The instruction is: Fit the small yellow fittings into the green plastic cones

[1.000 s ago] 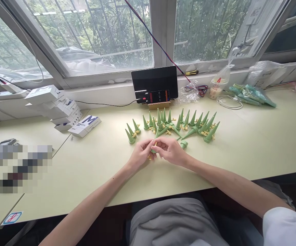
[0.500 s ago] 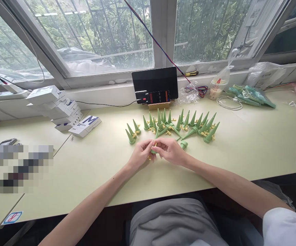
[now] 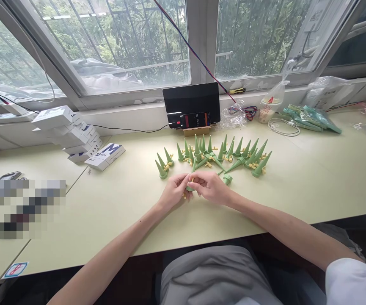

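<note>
My left hand point(image 3: 174, 190) is closed around a green plant watering spike point(image 3: 194, 166), whose tip points up and away from me. My right hand point(image 3: 213, 186) meets it, thumb and fingers pinching a small yellow valve piece point(image 3: 192, 180) against the spike. The fingers hide most of the spike's base and the joint. Under the left fingers a bit of yellow point(image 3: 185, 195) shows. Just beyond the hands stand several green spikes point(image 3: 238, 147) with yellow valves, a few lying on their sides. A green cap-like piece point(image 3: 227, 179) lies right of my right hand.
A tablet point(image 3: 191, 99) with a phone point(image 3: 196, 120) before it leans at the windowsill. White boxes point(image 3: 105, 156) are stacked at the left. A bagged cup point(image 3: 269, 108), a coiled cable point(image 3: 283, 128) and green packets point(image 3: 311, 118) lie at the back right.
Almost nothing differs. Both hands stay together on the spike in the same place, with at most a slight shift of the fingers.
</note>
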Motion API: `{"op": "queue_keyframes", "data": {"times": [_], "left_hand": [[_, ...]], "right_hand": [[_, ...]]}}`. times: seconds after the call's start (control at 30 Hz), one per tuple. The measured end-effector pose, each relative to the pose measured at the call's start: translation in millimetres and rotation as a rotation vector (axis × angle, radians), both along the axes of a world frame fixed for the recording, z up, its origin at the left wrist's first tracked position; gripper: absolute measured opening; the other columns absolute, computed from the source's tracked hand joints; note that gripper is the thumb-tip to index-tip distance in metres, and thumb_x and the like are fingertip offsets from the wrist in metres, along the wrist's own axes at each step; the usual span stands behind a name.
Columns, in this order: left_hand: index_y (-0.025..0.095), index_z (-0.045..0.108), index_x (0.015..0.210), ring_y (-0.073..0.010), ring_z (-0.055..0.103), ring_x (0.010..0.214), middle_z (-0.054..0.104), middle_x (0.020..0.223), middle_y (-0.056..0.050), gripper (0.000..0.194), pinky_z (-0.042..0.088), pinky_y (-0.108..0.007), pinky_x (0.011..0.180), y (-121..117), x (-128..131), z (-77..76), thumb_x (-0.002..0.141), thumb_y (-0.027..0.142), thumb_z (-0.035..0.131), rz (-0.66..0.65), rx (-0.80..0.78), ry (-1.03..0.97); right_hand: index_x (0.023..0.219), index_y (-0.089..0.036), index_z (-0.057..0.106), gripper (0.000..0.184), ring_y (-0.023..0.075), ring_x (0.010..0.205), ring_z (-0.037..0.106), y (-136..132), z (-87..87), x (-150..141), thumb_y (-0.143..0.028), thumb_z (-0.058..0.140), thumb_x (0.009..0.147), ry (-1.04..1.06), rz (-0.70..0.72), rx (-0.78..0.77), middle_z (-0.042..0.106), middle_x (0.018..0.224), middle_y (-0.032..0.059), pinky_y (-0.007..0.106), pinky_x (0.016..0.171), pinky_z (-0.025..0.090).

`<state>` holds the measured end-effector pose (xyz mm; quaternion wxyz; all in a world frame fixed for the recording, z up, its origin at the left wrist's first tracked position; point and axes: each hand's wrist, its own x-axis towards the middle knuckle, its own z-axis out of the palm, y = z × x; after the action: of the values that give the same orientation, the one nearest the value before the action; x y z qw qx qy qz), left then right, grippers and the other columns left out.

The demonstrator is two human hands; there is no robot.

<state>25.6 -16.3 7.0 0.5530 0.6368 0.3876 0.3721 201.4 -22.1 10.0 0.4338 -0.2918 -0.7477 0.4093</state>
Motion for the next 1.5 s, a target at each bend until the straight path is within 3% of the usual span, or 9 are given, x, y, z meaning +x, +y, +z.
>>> {"op": "queue_keyframes", "data": {"times": [0.53, 0.93, 1.2, 1.5], "left_hand": [[0.013, 0.066, 0.085, -0.0120, 0.061, 0.049, 0.063, 0.064, -0.002, 0.041, 0.050, -0.022, 0.045, 0, -1, -0.3, 0.094, 0.052, 0.056, 0.008, 0.010, 0.028], [0.013, 0.065, 0.084, -0.0113, 0.060, 0.050, 0.060, 0.065, -0.001, 0.039, 0.051, -0.022, 0.045, -2, 2, 4.8, 0.093, 0.051, 0.058, 0.030, -0.026, -0.010], [0.014, 0.068, 0.096, -0.0124, 0.060, 0.060, 0.061, 0.081, -0.004, 0.038, 0.055, -0.024, 0.048, 3, -3, 11.0, 0.089, 0.051, 0.063, 0.052, 0.015, -0.011], [0.015, 0.067, 0.110, -0.0126, 0.061, 0.067, 0.067, 0.102, -0.011, 0.043, 0.053, -0.023, 0.051, 7, -10, 16.7, 0.084, 0.048, 0.070, 0.032, -0.030, 0.071]], "right_hand": [[0.091, -0.017, 0.066, 0.017, 0.0126, 0.057, 0.061, 2, -0.1, 1, -0.029, 0.057, 0.097, -0.027, 0.026, 0.026, 0.069, 0.072, 0.0016, 0.025, 0.058, 0.049], [0.098, -0.017, 0.064, 0.020, 0.0124, 0.056, 0.059, -1, 1.3, -2, -0.036, 0.059, 0.096, 0.019, -0.036, -0.019, 0.064, 0.068, 0.0002, 0.025, 0.054, 0.049], [0.104, -0.018, 0.059, 0.024, 0.0122, 0.058, 0.059, 0, -2.6, -2, -0.041, 0.057, 0.096, 0.040, -0.086, -0.044, 0.063, 0.073, 0.0001, 0.025, 0.055, 0.051], [0.113, -0.018, 0.056, 0.024, 0.0135, 0.058, 0.057, 3, -5.9, 0, -0.035, 0.055, 0.097, -0.035, -0.163, 0.005, 0.062, 0.073, 0.0003, 0.026, 0.054, 0.049]]}}
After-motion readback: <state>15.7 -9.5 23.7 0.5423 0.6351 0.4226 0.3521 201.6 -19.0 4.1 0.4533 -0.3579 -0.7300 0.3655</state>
